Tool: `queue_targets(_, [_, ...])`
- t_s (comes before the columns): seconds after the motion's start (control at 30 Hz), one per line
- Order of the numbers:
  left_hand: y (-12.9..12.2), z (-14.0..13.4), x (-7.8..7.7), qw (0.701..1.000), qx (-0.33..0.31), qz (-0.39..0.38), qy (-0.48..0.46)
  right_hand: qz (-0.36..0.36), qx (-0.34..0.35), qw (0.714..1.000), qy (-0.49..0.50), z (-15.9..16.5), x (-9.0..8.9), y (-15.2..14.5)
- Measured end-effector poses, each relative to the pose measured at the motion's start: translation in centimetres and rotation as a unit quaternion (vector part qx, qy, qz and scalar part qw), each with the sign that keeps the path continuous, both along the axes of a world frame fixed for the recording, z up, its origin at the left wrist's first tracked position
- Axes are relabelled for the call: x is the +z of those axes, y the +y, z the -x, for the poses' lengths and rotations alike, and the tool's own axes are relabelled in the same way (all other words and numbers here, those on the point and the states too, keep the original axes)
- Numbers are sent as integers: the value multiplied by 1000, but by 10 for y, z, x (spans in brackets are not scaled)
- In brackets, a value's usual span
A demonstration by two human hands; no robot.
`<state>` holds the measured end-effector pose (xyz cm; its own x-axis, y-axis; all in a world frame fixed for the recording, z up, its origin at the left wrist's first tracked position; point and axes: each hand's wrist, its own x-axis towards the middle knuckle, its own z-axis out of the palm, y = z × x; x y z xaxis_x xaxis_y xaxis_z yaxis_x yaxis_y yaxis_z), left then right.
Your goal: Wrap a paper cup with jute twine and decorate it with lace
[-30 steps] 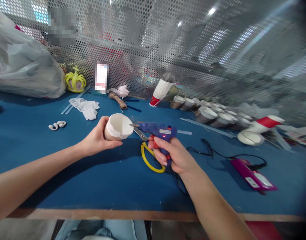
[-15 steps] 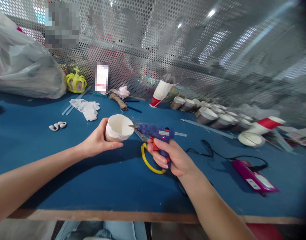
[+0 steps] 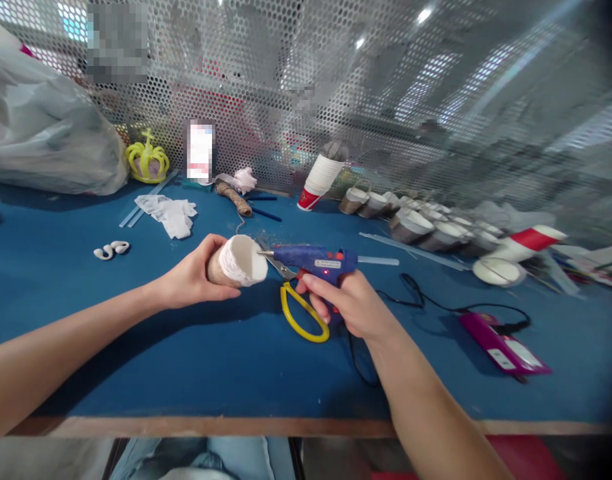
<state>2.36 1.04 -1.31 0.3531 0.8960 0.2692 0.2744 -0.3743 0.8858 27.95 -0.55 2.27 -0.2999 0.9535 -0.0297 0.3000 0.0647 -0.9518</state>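
Note:
My left hand is closed around a paper cup wrapped in brown twine, with a white lacy band below its rim. The cup is tilted, its mouth toward the right. In my right hand is a blue hot glue gun, its small light glowing red and a clear glue stick jutting from its back. The nozzle tip is at the cup's mouth; whether it touches the cup I cannot tell. Beneath the gun lie yellow-handled scissors, partly hidden by my right hand.
A magenta power strip with a black cord lies at right. Along the back stand stacked paper cups, several twine-wrapped cups, a twine bundle, a phone, a yellow crown and a plastic bag. White earbuds lie left.
The cup has tipped over toward the right, its mouth now facing the glue gun. The gun has levelled out, and more of the glue stick shows behind it.

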Motion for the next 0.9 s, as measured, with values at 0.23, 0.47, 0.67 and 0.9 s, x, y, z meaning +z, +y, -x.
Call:
queue_targets(0.23, [1,0,-2,999,14,-11,30,0,28,994,-103,-4,12,-4])
queue_targets(0.47, [1,1,-1,998,-8,-8,62,-22,19,996,-89,-3,8,-2])
queue_targets(0.67, [1,0,-1,997,4,-33,65,19,44,990,-133,-4,12,-4])
queue_targets(0.9, [1,0,-1,995,16,-70,75,-23,16,994,-104,-3,12,-4])
